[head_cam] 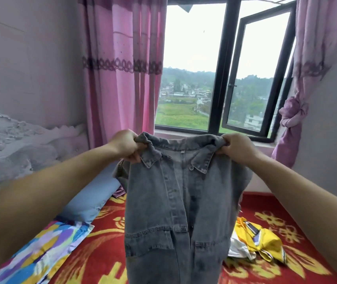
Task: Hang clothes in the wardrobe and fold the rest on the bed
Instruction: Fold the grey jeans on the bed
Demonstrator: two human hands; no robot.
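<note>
A grey denim jacket [179, 212] hangs upright in front of me over the bed, its collar at the top and its front facing me. My left hand [125, 145] grips the jacket's left shoulder beside the collar. My right hand [236, 147] grips the right shoulder at the same height. The jacket's lower hem runs out of the bottom of the frame. A yellow and white garment [255, 242] lies crumpled on the red and yellow bedspread [286, 222], to the right of the jacket.
A blue pillow [93, 199] and a multicoloured pillow [40, 249] lie along the bed's left side under a padded grey headboard [15, 144]. Behind the bed, a window [221, 78] stands partly open between pink curtains [122, 68].
</note>
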